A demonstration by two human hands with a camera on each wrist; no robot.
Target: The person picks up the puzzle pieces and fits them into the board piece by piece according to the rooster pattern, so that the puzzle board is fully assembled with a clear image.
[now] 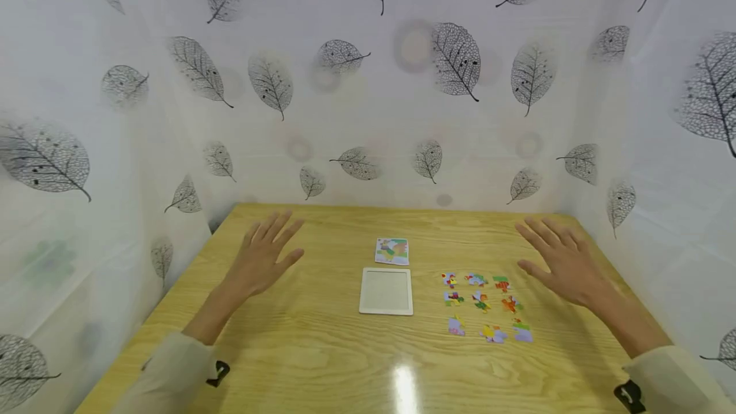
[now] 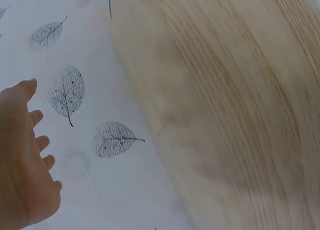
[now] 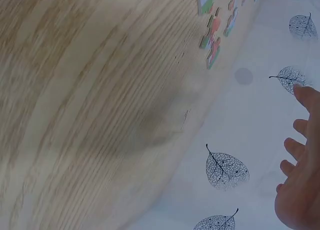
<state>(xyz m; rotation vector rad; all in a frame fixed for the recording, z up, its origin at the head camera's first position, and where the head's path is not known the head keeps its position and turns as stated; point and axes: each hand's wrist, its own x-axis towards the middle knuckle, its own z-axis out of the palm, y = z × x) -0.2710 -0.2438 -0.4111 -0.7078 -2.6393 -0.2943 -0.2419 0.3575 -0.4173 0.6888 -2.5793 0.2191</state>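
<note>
My left hand hovers over the left part of the table, fingers straight and spread, holding nothing. On the other side my right hand is held the same way, to the right of several loose jigsaw pieces laid out in rows. Between the hands lies a white square puzzle frame, its inside bare. Just behind it is a small square picture card with a colourful print. In the right wrist view some puzzle pieces show near the top, away from the right hand.
The wooden table has a bright light reflection near its front. White curtains printed with dark leaves hang behind it and along both sides.
</note>
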